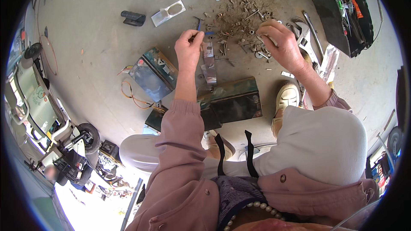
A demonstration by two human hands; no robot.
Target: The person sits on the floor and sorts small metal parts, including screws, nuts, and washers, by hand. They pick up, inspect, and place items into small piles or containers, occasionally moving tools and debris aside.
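Note:
My left hand (189, 46) is raised over the floor with thumb and forefinger pinched together; something thin and blue shows by the fingertips, but whether it is held is unclear. A strip of shiny packaging (209, 65) lies just right of that wrist. My right hand (279, 43) is above the right side of a dirty heap of screws, nuts and other small metal parts (249, 14). Its fingers are bent around a small metal piece, partly hidden by them. A small bolt (264, 55) and a washer (258, 55) lie on the floor below it.
An adjustable wrench (303, 38) and a metal bar (313, 33) lie right of the heap, beside a black tool case (337, 29). Battery-like boxes (237, 102) (152, 75) stand before my feet. A black curved piece (133, 18) and a clear blister pack (168, 12) lie farther off.

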